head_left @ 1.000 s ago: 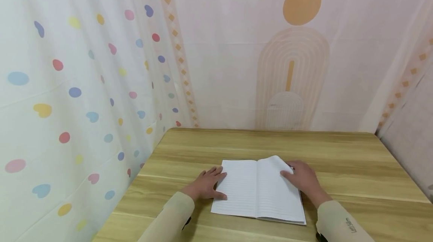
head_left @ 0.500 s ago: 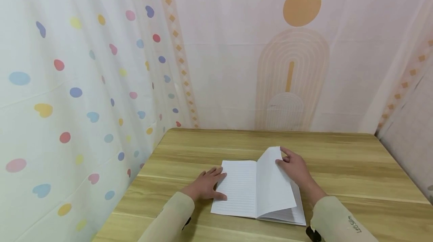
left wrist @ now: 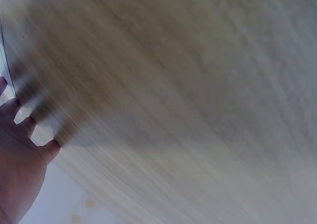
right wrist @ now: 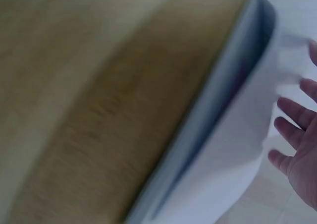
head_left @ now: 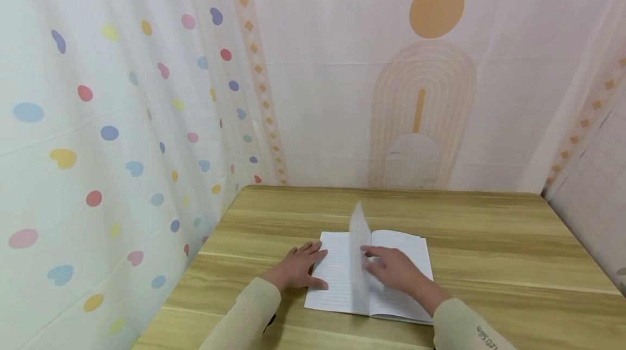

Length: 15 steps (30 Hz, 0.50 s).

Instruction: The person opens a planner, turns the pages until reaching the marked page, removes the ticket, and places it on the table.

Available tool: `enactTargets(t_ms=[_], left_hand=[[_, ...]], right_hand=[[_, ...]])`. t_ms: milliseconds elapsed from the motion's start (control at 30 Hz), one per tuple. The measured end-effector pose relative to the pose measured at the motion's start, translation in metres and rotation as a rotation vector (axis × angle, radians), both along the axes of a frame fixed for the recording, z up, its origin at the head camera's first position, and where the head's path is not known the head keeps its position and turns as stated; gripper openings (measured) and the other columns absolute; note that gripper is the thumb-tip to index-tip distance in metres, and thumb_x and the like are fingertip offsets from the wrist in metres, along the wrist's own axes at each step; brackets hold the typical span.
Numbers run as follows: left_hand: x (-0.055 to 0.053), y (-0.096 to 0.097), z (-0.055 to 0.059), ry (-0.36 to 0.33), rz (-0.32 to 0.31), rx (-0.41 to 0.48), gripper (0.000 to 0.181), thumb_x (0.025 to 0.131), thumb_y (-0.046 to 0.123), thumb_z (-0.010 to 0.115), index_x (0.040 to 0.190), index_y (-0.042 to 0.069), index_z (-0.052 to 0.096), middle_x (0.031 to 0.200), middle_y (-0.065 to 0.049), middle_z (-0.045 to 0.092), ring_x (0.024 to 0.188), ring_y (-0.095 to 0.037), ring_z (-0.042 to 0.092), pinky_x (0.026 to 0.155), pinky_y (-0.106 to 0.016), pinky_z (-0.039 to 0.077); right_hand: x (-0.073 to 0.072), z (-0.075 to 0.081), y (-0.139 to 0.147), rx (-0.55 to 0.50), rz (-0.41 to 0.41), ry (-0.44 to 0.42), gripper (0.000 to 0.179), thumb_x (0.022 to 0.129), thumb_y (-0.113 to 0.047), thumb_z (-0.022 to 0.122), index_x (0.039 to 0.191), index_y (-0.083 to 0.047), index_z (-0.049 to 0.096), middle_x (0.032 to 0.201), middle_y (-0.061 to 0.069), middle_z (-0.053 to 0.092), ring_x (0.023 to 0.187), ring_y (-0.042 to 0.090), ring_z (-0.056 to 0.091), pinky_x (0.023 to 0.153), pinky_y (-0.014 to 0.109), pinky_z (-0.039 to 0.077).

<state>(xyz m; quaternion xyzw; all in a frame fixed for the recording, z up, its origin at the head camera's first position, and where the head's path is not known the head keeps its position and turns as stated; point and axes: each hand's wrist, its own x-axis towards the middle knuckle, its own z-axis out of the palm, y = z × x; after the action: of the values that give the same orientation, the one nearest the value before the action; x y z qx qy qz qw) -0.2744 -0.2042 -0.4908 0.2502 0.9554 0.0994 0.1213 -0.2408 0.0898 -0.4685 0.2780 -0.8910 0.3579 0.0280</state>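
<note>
An open lined notebook (head_left: 337,290) lies on the wooden table. One page (head_left: 359,268) stands nearly upright over the spine, blurred, leaning a little to the left. My right hand (head_left: 397,270) is above the right-hand page, its fingertips at the standing page; whether they touch it is hard to tell. The right wrist view shows the fingers of that hand (right wrist: 302,140) spread and fairly straight beside the notebook's curved pages (right wrist: 247,130). My left hand (head_left: 295,267) rests spread on the left edge of the notebook. Its fingers also appear at the edge of the left wrist view.
The wooden table (head_left: 499,241) extends around the notebook on all sides. A dotted curtain (head_left: 146,122) hangs along the left, and a patterned curtain (head_left: 323,94) hangs behind the table's far edge.
My right hand has moved left, carrying the page from the right side up over the spine. It pinched the page earlier; now its fingers are straighter. The left hand has stayed still.
</note>
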Motion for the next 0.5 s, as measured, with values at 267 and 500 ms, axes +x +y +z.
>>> enactTargets(t_ms=[267,500], left_hand=[[-0.004,-0.006,-0.005,0.081,-0.036,0.063,0.069,0.093,0.034,0.066,0.151,0.006,0.041,0.156,-0.018,0.035,0.144,-0.04,0.028,0.111,-0.063,0.025],[-0.005,-0.005,0.001,0.174,-0.038,0.198,0.05,0.103,0.018,0.052,0.144,-0.01,0.042,0.148,-0.028,0.042,0.139,-0.043,0.036,0.113,-0.055,0.028]], right_hand=[[0.017,-0.022,-0.016,0.447,0.077,0.051,0.058,0.091,-0.047,0.067,0.137,-0.014,0.061,0.147,0.015,0.048,0.139,0.037,0.038,0.113,0.062,0.022],[0.022,-0.019,-0.018,0.469,0.066,0.088,0.054,0.089,-0.044,0.07,0.133,-0.012,0.064,0.146,0.016,0.05,0.138,0.037,0.04,0.111,0.062,0.025]])
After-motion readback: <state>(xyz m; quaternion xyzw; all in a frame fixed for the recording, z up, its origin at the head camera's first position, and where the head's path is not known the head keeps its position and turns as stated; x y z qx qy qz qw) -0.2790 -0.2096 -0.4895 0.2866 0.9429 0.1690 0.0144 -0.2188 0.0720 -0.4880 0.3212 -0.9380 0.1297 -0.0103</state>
